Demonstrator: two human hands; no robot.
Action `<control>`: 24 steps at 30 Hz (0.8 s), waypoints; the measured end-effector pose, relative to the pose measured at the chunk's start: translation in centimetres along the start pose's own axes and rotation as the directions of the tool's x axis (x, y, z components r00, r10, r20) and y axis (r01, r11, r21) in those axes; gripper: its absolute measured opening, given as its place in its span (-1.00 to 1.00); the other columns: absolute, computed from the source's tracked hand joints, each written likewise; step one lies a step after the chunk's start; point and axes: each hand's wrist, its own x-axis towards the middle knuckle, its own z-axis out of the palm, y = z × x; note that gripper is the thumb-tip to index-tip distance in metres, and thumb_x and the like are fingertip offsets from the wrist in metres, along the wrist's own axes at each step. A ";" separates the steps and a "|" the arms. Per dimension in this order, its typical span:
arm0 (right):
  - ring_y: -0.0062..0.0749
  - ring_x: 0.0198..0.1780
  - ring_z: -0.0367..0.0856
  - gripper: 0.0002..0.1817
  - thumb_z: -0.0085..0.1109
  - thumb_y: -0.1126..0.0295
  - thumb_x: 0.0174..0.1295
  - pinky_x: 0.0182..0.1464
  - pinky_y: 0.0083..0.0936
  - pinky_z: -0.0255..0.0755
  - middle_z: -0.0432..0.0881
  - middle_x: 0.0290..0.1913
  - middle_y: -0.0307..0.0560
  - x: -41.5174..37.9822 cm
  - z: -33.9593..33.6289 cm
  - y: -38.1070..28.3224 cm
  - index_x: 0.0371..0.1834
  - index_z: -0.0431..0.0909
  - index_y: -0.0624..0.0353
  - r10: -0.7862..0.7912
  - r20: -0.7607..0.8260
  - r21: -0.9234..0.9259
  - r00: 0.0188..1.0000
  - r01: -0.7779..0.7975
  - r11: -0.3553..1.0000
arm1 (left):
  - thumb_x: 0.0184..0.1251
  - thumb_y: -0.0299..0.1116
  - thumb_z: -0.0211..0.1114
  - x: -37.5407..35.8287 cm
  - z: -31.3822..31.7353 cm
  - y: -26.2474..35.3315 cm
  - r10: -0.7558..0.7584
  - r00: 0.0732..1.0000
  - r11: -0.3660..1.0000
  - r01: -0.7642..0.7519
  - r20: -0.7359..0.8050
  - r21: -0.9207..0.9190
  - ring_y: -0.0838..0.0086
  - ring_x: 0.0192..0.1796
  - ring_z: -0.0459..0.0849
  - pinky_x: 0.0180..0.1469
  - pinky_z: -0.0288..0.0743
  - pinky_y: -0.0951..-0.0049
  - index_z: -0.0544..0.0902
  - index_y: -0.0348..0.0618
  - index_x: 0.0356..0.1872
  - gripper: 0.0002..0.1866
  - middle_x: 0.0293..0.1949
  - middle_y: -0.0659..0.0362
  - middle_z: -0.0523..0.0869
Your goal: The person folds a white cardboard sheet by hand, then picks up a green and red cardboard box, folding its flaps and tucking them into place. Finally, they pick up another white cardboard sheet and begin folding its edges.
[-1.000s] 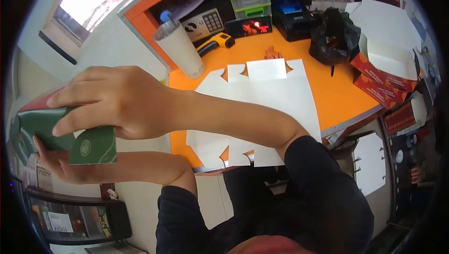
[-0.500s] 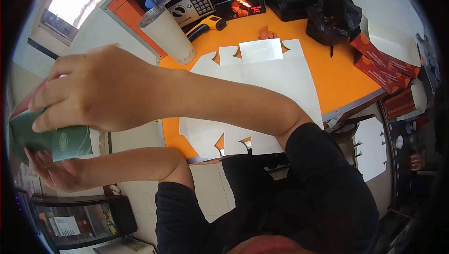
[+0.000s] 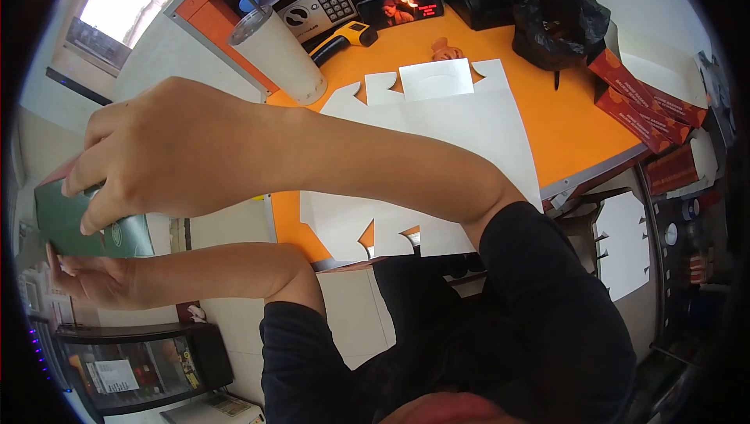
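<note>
A green cardboard box (image 3: 66, 221) with a small round emblem is at the far left, beyond the orange desk. My right hand (image 3: 148, 150) reaches across from above, its bent fingers gripping the box's upper side. Under its lower edge, my left hand (image 3: 94, 277) supports the box with the palm turned up and fingertips against it. My right hand covers much of the box, including part of a reddish side. A flat white die-cut cardboard sheet (image 3: 461, 127) lies on the desk beneath my right forearm.
On the orange desk (image 3: 562, 143) stand a tall cup (image 3: 277, 57), a yellow-black handheld device (image 3: 344, 39), a phone (image 3: 401, 8) and a black plastic bag (image 3: 558, 21). Red printed cartons (image 3: 637, 103) lie at the right edge. A glass-fronted cabinet (image 3: 144, 365) stands lower left.
The box has tilted and shifted slightly right. My right hand's fingers have slid a little down over it, and my left hand's fingers now show less spread beneath its lower edge.
</note>
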 end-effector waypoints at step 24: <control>-0.45 -0.13 0.54 -0.89 0.11 0.46 -0.08 -0.31 -0.58 0.53 0.61 -0.19 -0.40 1.2 -3.6 -0.1 -0.55 0.65 0.03 0.048 0.347 -0.186 0.937 0.018 0.982 | 0.35 -0.33 0.00 -1.4 1.7 -2.2 -0.007 0.998 0.899 -0.022 0.065 0.437 0.30 0.10 0.49 0.25 0.29 0.33 0.33 -0.51 0.11 -0.56 0.12 -0.14 0.43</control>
